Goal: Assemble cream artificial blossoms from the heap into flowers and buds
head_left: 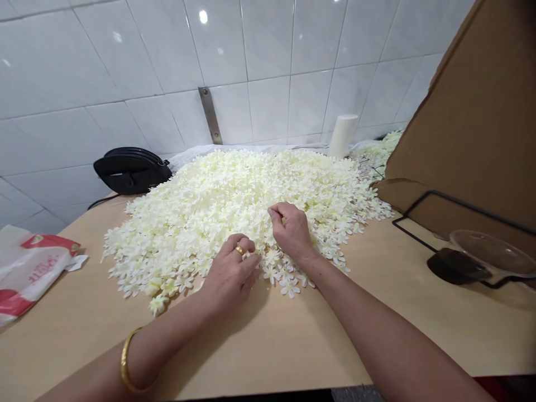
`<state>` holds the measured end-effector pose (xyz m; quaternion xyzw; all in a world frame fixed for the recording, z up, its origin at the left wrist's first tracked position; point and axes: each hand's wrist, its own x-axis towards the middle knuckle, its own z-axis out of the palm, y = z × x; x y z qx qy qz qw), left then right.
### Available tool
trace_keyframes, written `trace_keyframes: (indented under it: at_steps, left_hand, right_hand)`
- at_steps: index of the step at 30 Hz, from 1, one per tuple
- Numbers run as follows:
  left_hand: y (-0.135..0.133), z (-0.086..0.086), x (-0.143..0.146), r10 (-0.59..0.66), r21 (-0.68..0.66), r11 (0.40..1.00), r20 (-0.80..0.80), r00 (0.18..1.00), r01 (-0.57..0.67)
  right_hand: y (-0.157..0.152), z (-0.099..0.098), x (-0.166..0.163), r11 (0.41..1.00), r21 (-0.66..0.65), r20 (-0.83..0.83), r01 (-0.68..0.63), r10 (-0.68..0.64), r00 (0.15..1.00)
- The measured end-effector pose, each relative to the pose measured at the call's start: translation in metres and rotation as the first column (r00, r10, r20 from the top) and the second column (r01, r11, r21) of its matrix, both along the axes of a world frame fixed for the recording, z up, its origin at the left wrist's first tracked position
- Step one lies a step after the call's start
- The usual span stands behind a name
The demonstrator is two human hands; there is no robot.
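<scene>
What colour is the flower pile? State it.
Creamy white with pale yellow tints; the pile shows best in the head view, under both hands.

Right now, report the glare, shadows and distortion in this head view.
Head view: bright glare spots on the glossy wall tiles; soft shadow on the table under the left hand and beside the right hand; wide-angle bending of the tile lines; the flower pile stays sharp.

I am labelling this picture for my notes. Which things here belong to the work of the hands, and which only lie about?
In use:
left hand
right hand
pile of cream fabric flowers

Lying about:
black device
red and white plastic bag
white cylinder
cardboard sheet
clear dish on black wire stand
</scene>
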<state>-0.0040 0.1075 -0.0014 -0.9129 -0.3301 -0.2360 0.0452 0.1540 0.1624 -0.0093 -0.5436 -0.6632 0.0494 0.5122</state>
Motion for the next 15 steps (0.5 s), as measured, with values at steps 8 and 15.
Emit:
trace_keyframes:
  at_steps: [8, 15]
  left_hand:
    - [-0.002, -0.006, 0.010, 0.017, 0.015, 1.000, 0.050, 0.999, -0.018]
    - [-0.005, 0.004, 0.001, 0.034, -0.038, 0.999, 0.055, 0.998, -0.032]
  right_hand:
    - [-0.003, 0.003, 0.002, 0.999, 0.043, -0.007, -0.015, 0.015, 1.000]
    - [-0.003, 0.003, 0.002, 1.000, 0.001, -0.003, -0.009, 0.009, 1.000]
